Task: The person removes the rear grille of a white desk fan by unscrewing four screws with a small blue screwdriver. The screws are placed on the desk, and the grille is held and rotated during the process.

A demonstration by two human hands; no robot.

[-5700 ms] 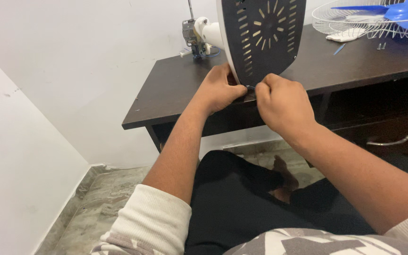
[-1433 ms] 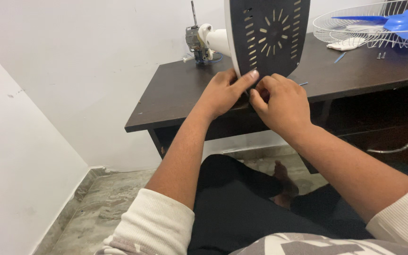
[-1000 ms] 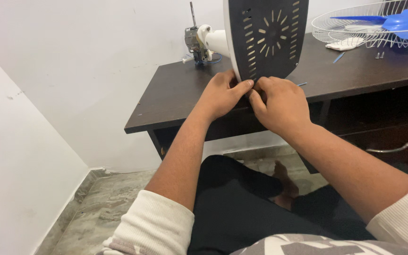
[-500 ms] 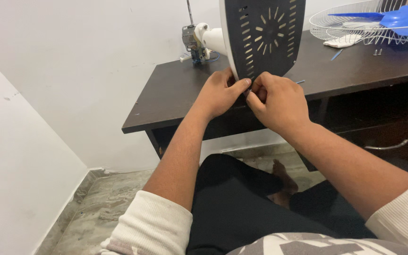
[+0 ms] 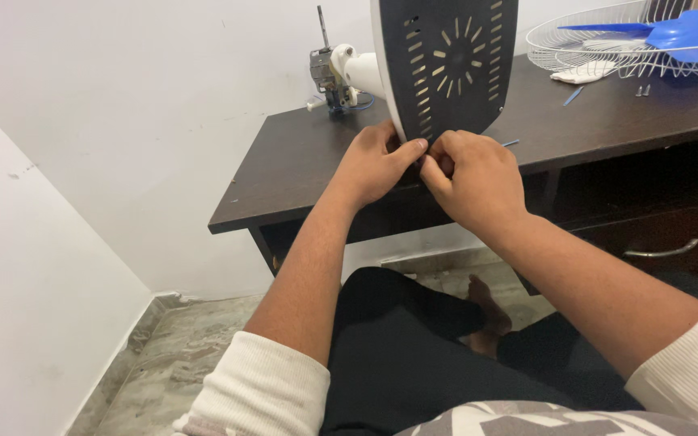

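A dark, flat fan base plate (image 5: 454,64), pierced with rows of slots and a sunburst ring of slits and edged in white plastic, is stood on its edge at the front of a dark brown wooden tabletop (image 5: 300,161). Its lower rim is gripped from the left by the left hand (image 5: 377,165), fingers curled behind the white edge and thumb laid flat along the black face. The right hand (image 5: 474,182) is closed into a loose fist beside it, thumb and forefinger pinched together at the rim and touching the left thumb; whatever is held between them is too small to be made out. Both forearms are stretched forward from white ribbed sleeves above black trousers. Behind the plate, a white neck joined to a bare metal motor (image 5: 329,69) with a thin shaft is seen. Farther right on the tabletop, a white wire fan guard (image 5: 575,36) holding a blue blade (image 5: 688,32) is laid, with a white cloth (image 5: 579,74) just beside it.
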